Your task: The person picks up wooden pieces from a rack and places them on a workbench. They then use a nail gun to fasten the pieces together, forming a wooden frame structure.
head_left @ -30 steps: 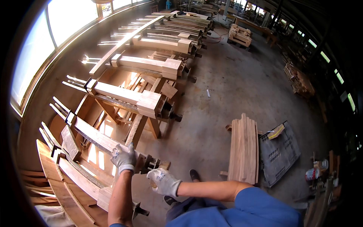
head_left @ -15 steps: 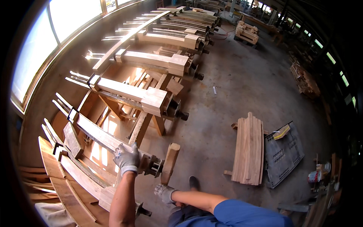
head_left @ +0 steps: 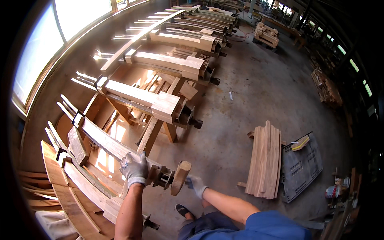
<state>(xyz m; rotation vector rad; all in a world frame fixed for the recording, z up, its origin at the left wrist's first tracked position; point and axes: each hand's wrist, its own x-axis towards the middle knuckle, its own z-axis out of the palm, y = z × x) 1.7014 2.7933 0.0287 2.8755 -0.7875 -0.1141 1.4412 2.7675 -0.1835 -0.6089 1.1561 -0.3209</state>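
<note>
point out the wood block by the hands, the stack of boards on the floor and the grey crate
wood block [head_left: 181, 176]: head view, middle of its long face
stack of boards [head_left: 265, 160]: head view, centre of the top boards
grey crate [head_left: 304, 170]: head view, its ribbed side wall

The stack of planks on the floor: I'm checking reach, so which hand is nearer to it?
Right. The right hand holds the short wooden block, with bare floor between it and the stack of planks. The left hand rests on the clamped board, farther off.

place: woodworking shop — clamped beams [head_left: 144, 98] | stacked planks [head_left: 265, 160] | concrete floor [head_left: 256, 100]
</note>
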